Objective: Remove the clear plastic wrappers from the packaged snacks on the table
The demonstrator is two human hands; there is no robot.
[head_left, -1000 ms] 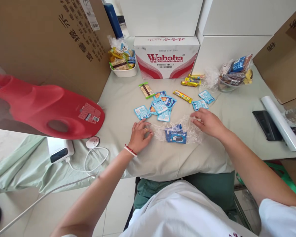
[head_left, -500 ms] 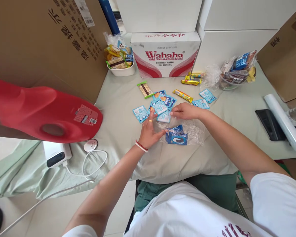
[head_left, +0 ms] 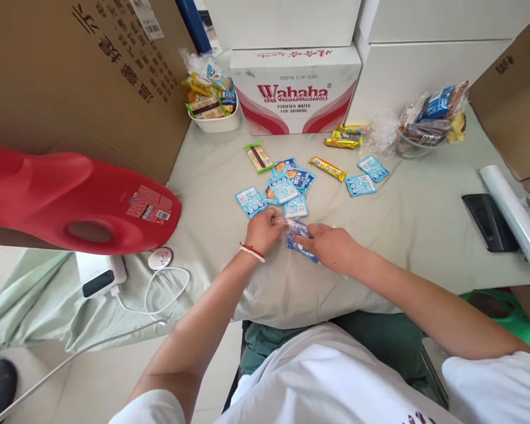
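My L hand (head_left: 264, 232): pinching end of clear bag (head_left: 279, 221). My R hand (head_left: 334, 248): grasping bagged blue pkts (head_left: 304, 249), btwn hands, nr table (head_left: 212, 197) front. Step, I'd judge: bunching bag; next needs firm pinch.

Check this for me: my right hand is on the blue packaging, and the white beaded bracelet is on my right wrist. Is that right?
Not quite: the white beaded bracelet is on your left wrist, as the head view shows. Your right hand is on the blue packaging, as you said.
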